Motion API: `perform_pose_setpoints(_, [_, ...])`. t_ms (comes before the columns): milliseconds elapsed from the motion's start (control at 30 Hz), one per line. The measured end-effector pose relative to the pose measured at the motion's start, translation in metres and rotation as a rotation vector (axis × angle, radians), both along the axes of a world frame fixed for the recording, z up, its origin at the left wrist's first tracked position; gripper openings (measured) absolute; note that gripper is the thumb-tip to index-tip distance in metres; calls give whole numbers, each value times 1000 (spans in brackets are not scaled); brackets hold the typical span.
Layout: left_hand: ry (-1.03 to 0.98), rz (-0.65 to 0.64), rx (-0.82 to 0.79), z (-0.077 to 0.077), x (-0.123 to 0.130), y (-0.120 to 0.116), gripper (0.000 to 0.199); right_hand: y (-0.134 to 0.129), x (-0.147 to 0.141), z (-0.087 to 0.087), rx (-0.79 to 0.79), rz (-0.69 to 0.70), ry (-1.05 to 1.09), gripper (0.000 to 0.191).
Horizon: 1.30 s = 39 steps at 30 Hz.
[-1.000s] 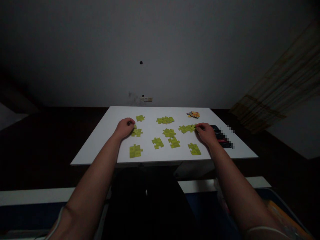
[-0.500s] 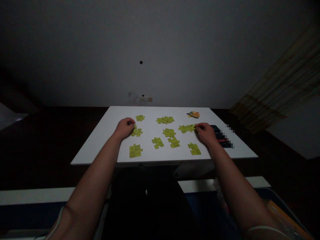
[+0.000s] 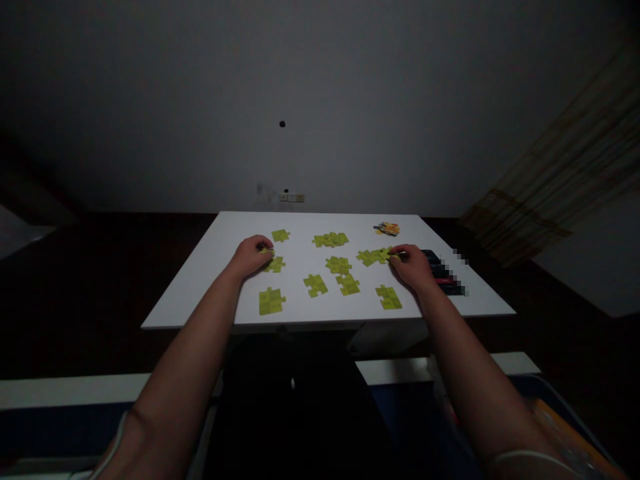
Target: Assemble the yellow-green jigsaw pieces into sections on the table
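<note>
Yellow-green jigsaw pieces [image 3: 315, 285] on white counter [image 3: 200, 293]: left hand [image 3: 250, 257], fingers together on one piece [image 3: 266, 250]; right hand [image 3: 413, 267], fingers pinching joined pieces [image 3: 373, 257].

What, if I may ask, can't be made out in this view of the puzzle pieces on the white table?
In the head view:
- The left hand covers most of the yellow-green puzzle piece beneath it.
- The right hand hides the end of the joined pieces.
- The multicoloured pile is too small to read.
- Pixelation blurs the dark items.
</note>
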<state>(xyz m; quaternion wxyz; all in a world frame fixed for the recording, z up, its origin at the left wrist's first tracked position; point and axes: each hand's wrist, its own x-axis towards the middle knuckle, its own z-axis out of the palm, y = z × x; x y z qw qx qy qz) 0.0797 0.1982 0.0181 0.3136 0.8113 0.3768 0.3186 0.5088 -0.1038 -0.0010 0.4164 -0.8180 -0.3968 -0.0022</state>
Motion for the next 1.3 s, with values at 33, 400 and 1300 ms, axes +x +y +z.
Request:
perform_pose_setpoints(33, [2, -1, 1, 0, 0, 0, 22, 0, 0, 0, 0, -3, -2, 21])
perform_pose_setpoints(400, [-10, 12, -20, -6, -1, 6, 28, -2, 0, 1, 7, -4, 16, 39])
perform_pose_setpoints(1300, [-59, 61, -51, 1, 2, 1, 18, 1, -2, 5, -58, 9, -7, 24])
